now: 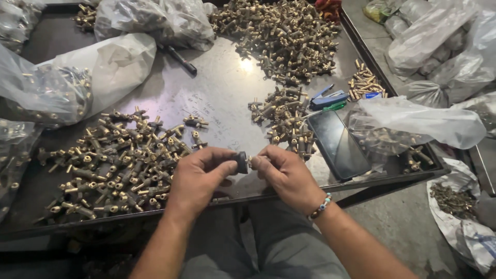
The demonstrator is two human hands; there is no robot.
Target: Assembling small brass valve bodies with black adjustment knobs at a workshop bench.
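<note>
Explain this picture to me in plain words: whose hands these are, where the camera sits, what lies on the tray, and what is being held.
There is no machine here. One camera, worn on a person's head, looks down at their own two bare hands over a dark metal tray.

The left hand pinches a small dark round part. The right hand, with a beaded bracelet at the wrist, holds something small against that part; the fingers hide most of it.

On the tray lie heaps of small brass fittings: one pile at the left, a big pile at the top, a smaller one in the middle. Right of the hands lies a dark phone, with a blue stapler-like tool above it. Clear plastic bags holding more fittings sit around the edges.
</note>
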